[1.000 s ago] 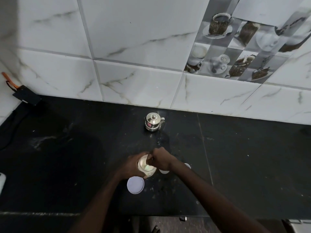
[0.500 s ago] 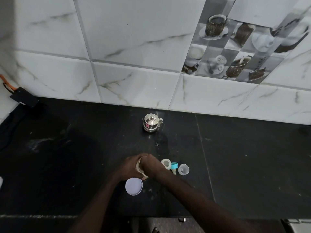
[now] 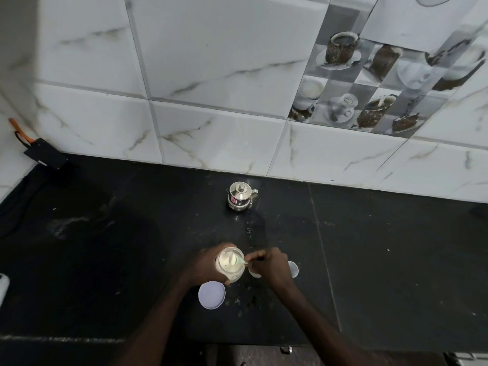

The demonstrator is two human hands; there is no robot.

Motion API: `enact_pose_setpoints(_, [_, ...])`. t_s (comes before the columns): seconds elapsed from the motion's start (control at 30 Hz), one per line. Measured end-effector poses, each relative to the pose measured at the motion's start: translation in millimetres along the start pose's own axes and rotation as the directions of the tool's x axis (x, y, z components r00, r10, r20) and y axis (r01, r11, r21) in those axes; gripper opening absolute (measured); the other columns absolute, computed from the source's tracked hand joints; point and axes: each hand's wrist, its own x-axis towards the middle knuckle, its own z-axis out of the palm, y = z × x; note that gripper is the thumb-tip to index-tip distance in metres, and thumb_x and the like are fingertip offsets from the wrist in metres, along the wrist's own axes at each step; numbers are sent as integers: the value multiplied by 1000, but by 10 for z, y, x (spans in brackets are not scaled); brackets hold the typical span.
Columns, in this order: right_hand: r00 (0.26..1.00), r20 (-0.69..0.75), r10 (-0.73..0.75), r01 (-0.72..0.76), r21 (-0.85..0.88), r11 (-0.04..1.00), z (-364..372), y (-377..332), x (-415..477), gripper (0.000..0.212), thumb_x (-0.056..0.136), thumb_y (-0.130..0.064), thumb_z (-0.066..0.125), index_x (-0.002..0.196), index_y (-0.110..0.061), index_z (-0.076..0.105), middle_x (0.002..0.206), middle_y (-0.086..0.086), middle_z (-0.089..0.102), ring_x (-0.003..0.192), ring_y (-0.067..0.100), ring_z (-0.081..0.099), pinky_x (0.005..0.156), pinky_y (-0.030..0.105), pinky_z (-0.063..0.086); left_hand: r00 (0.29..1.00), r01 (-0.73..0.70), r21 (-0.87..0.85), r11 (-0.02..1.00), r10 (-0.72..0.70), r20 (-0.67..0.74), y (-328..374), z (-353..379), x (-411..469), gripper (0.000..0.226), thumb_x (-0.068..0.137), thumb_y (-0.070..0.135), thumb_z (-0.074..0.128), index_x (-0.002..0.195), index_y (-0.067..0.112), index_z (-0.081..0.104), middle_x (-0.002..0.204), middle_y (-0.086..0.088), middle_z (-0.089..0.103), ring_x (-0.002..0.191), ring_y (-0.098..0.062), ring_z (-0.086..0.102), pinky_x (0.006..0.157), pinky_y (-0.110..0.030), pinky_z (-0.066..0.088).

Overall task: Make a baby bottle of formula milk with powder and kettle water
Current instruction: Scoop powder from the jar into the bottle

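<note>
An open jar of pale formula powder (image 3: 229, 265) stands on the black counter (image 3: 383, 260). My left hand (image 3: 204, 265) wraps around its left side. My right hand (image 3: 269, 264) pinches the handle of a small green scoop (image 3: 239, 261), whose bowl rests on the powder inside the jar. The jar's round white lid (image 3: 212, 295) lies flat just in front. Behind my right hand, a clear cap (image 3: 293, 269) and the rim of a small white bottle part (image 3: 254, 273) show; most of it is hidden. A small steel kettle (image 3: 239, 197) sits farther back, near the wall.
The tiled wall (image 3: 211, 128) rises right behind the kettle. A black box with an orange cable (image 3: 45, 154) leans in the far left corner. A white object (image 3: 3, 286) pokes in at the left edge. The counter's front edge (image 3: 66, 339) runs below my arms.
My right hand, which covered the jar mouth half a second ago, has drawn back to the right; the powder and scoop now show, and my hand hides the blue piece.
</note>
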Motion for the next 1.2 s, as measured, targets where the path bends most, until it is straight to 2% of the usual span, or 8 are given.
enact_pose_setpoints(0.1, [989, -44, -142, 137, -89, 987, 37, 74, -76, 25, 82, -4, 70, 91, -23, 84, 93, -11, 80, 78, -11, 68, 75, 9, 51, 1000, 5, 0, 1000, -5, -4, 6, 11, 9, 85, 54, 29, 94, 130, 42, 59, 124, 24, 68, 117, 5, 63, 98, -24, 52])
enact_pose_setpoints(0.23, [955, -66, -290, 280, -136, 950, 96, 135, -157, 29, 79, -15, 61, 97, -24, 82, 100, -10, 80, 91, 0, 72, 81, 24, 57, 1000, 5, 7, 1000, -5, -12, 25, 19, 9, 82, 54, 30, 93, 128, 42, 60, 122, 25, 68, 115, 7, 63, 97, -20, 51])
enact_pose_setpoints(0.43, [958, -100, -268, 272, 24, 962, 90, 30, -288, 32, 72, -24, 55, 92, -34, 77, 84, -14, 77, 80, -8, 69, 69, 11, 51, 1000, -8, 35, 999, 9, -16, -2, 20, 14, 86, 53, 26, 95, 131, 40, 59, 124, 24, 67, 117, 5, 62, 100, -27, 53])
enact_pose_setpoints(0.5, [971, -128, -202, 212, 71, 975, 136, 99, -253, 30, 78, -15, 62, 90, -38, 76, 84, -9, 79, 79, 0, 72, 69, 18, 54, 1000, -17, 40, 999, 17, -18, 15, 21, 13, 86, 53, 26, 94, 130, 41, 59, 124, 25, 67, 116, 5, 63, 100, -29, 53])
enact_pose_setpoints(0.63, [989, -147, -35, 65, 207, 976, 206, 232, -135, 57, 85, -4, 72, 72, -60, 75, 77, -17, 78, 71, 1, 71, 69, 26, 54, 999, -25, 35, 999, 26, -22, 47, 15, 0, 80, 53, 27, 92, 125, 43, 61, 120, 26, 68, 113, 4, 64, 98, -29, 54])
enact_pose_setpoints(0.87, [967, -217, -136, 157, 80, 984, 211, 200, -226, 56, 88, -4, 68, 73, -57, 72, 81, -32, 74, 83, -7, 72, 76, 16, 55, 999, -26, 37, 999, 26, -23, 39, 24, 7, 82, 55, 27, 94, 127, 44, 59, 122, 27, 67, 115, 7, 62, 99, -24, 52])
enact_pose_setpoints(1.0, [958, -206, -200, 204, -2, 979, 211, 252, -270, 36, 90, -3, 63, 91, -34, 80, 84, -24, 75, 85, -6, 70, 76, 21, 56, 1000, -16, 31, 999, 17, -17, 21, 26, 10, 83, 56, 25, 95, 129, 43, 59, 123, 28, 67, 116, 7, 62, 98, -20, 50])
enact_pose_setpoints(1.2, [967, -231, -111, 140, 112, 984, 231, 246, -308, 31, 93, -3, 65, 97, -28, 83, 91, -28, 76, 90, -8, 70, 86, 22, 58, 1000, 3, 39, 999, -2, -13, 21, 31, 11, 83, 55, 24, 95, 124, 51, 57, 121, 32, 65, 115, 12, 59, 95, -13, 47])
